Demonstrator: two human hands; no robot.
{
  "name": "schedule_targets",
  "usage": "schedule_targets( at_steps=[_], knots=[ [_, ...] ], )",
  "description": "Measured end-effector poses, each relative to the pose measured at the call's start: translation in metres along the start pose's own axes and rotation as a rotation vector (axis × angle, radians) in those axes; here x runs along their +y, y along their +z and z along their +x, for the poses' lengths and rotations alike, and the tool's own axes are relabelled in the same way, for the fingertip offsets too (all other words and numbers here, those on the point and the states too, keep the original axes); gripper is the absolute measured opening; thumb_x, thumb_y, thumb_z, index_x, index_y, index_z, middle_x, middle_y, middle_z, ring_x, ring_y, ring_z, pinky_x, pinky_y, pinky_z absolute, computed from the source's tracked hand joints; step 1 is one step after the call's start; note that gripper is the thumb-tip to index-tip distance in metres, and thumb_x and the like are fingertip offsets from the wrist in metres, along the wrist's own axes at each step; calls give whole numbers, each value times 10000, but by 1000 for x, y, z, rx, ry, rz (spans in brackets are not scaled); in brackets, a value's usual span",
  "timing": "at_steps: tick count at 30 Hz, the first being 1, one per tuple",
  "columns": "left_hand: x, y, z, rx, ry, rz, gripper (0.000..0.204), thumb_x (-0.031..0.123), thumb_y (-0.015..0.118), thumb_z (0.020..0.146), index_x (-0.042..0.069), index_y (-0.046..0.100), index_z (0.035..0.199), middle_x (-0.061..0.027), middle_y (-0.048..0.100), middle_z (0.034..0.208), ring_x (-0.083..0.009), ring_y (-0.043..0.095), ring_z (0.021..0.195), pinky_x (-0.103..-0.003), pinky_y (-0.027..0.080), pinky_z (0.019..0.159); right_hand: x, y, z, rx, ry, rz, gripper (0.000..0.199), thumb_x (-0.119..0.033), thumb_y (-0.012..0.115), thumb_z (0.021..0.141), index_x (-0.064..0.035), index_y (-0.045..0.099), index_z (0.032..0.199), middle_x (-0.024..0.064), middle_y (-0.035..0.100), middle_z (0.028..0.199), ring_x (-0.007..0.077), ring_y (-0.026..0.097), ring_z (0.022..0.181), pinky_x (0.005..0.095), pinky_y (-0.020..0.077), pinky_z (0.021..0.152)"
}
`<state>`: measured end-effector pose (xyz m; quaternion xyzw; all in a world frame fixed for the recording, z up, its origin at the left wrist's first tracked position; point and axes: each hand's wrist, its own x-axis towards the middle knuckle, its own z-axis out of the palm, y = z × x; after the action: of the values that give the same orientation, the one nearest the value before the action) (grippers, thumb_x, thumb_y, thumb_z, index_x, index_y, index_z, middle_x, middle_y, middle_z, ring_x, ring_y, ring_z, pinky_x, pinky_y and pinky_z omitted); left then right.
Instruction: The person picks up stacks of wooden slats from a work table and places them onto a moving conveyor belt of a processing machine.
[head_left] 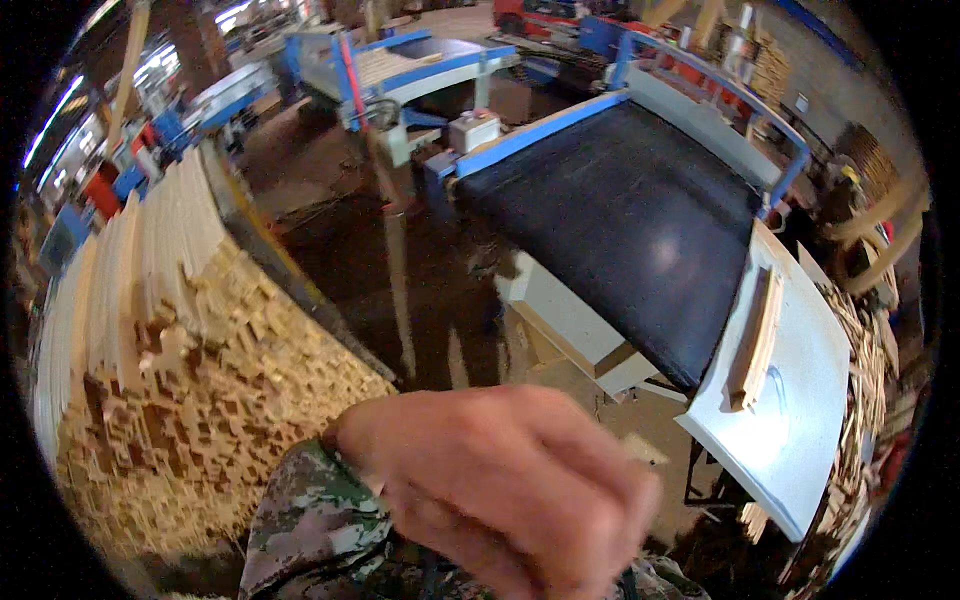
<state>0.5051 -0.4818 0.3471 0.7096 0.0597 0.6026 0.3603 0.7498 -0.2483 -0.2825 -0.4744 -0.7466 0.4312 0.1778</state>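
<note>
My left hand (500, 480) fills the lower middle of the view, blurred, reaching rightward out of a camouflage sleeve (310, 520). Its fingers curl downward and nothing shows between them; I cannot tell whether they hold anything. It hangs in front of a large stack of pale wooden strips (180, 330) on my left, seen end-on. To the right, a few wooden strips (757, 340) lie on a white tilted table (810, 420) at the end of a black conveyor belt (620, 220). My right hand is out of view.
The belt has a blue frame (540, 130) with a small white box (474, 128) at its corner. Another blue machine (400, 65) stands behind. Loose wooden strips (865, 390) are heaped at the far right. Dark floor (350, 250) lies between the stack and the belt.
</note>
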Motion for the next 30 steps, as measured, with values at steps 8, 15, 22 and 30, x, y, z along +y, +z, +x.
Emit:
schedule_targets(
  at_steps=[8, 15, 22, 30],
  knots=[
    [-19, 25, 13, 241, 458, 72, 215, 206, 752, 954, 47, 742, 1099, -139, 683, 885, -171, 604, 587, -336, 504, 492, -120, -35, -39, -324, -95, -377, 216, -242, 745, 869, -79, 708, 1005, 81, 746, 921, 212, 677, 821, 373, 558, 764],
    [-26, 37, 16, 196, 597, 146, 331, 313, 790, 918, 80, 734, 1146, -128, 696, 937, -189, 676, 768, -409, 547, 536, -107, -4, -14, -340, 279, 528, 175, -116, 662, 892, -16, 731, 1017, 184, 758, 965, 275, 719, 870, 378, 549, 733],
    [8, 74, 22, 542, 489, 147, 399, 296, 798, 912, 123, 712, 1261, -141, 732, 832, -227, 691, 672, -449, 540, 488, -121, 10, -8, -293, -272, -152, 269, -20, 561, 925, -67, 736, 1123, 202, 757, 1050, 337, 735, 960, 431, 568, 784],
    [3, 21, -73, 458, -104, 254, 383, 345, 679, 1015, -1, 709, 1178, -109, 713, 1076, -203, 675, 916, -346, 531, 814, -167, 38, 14, -351, -332, -62, 190, -120, 645, 946, -70, 709, 1117, 185, 741, 979, 318, 716, 843, 411, 562, 707]
  ],
)
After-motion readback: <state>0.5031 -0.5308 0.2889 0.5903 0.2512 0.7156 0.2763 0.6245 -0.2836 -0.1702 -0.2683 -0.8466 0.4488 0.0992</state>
